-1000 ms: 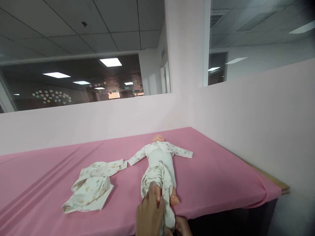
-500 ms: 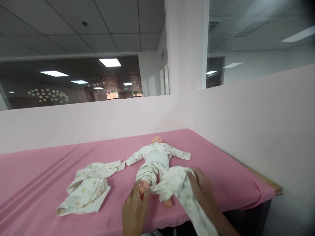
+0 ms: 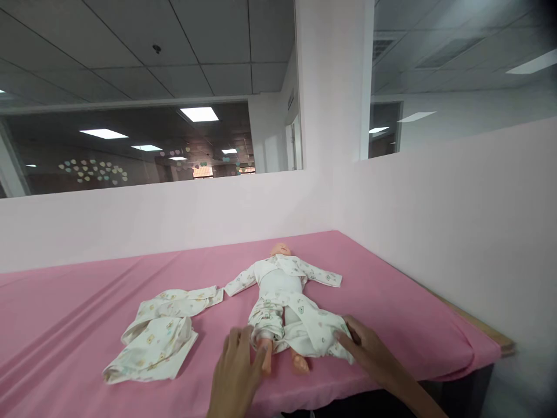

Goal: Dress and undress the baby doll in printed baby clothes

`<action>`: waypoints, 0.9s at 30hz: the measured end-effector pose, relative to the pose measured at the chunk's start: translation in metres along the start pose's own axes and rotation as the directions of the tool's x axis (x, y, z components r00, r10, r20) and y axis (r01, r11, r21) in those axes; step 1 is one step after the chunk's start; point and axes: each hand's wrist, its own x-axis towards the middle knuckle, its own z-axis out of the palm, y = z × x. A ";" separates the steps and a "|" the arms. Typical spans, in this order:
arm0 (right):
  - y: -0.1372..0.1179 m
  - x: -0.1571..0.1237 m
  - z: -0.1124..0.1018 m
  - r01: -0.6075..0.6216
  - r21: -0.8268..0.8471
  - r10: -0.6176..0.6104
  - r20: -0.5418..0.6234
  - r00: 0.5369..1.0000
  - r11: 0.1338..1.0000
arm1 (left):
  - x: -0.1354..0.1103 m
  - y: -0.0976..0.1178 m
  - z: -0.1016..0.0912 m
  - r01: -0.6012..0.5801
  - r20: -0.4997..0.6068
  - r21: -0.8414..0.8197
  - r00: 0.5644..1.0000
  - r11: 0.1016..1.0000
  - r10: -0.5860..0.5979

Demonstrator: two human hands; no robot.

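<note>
A baby doll (image 3: pixel 281 280) lies on its back, head away from me, in a printed white top that is open over its pale belly. White printed baby pants (image 3: pixel 319 331) are bunched around its leg on my left and spread out flat to the right. My right hand (image 3: pixel 368 351) pinches the outer end of the spread pants leg between thumb and fingers. Beside the bunched cuff is my left hand (image 3: pixel 235 368), its thumb apart from the fingers and close to the doll's bare foot (image 3: pixel 266 359). The other bare foot (image 3: pixel 300 363) shows below the pants.
Another printed baby garment (image 3: pixel 154 337) lies loosely folded to the left. A pink cloth (image 3: pixel 383 302) covers the table, its front edge close to me. White walls (image 3: pixel 174 217) with windows border the far and right sides.
My left hand has loosened from the doll's foot. The pants leg, which hung toward me from my right hand, now lies spread out to the right.
</note>
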 end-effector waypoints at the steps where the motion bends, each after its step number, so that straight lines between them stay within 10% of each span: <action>1: 0.006 -0.004 0.001 -0.031 0.023 0.031 0.031 0.999 0.999 | 0.010 0.006 -0.007 -0.053 -0.016 0.007 0.998 0.999 0.053; 4: 0.013 -0.007 0.006 -0.132 0.073 0.128 0.059 0.990 0.988 | 0.059 0.036 -0.020 -0.242 -0.067 -0.062 0.969 0.968 0.238; 11: -0.009 0.019 0.016 -0.162 0.210 0.139 0.120 0.983 0.964 | 0.161 0.082 0.009 -0.257 0.414 -0.116 0.866 0.959 0.282; 23: -0.009 0.050 0.027 -0.120 0.377 0.087 0.104 0.991 0.918 | 0.155 0.060 -0.025 -0.166 0.490 -0.264 0.825 0.950 0.280; 27: -0.015 0.062 0.020 0.041 0.197 -0.017 -0.122 0.992 0.980 | 0.146 0.047 -0.036 0.022 0.375 -0.710 0.858 0.704 0.351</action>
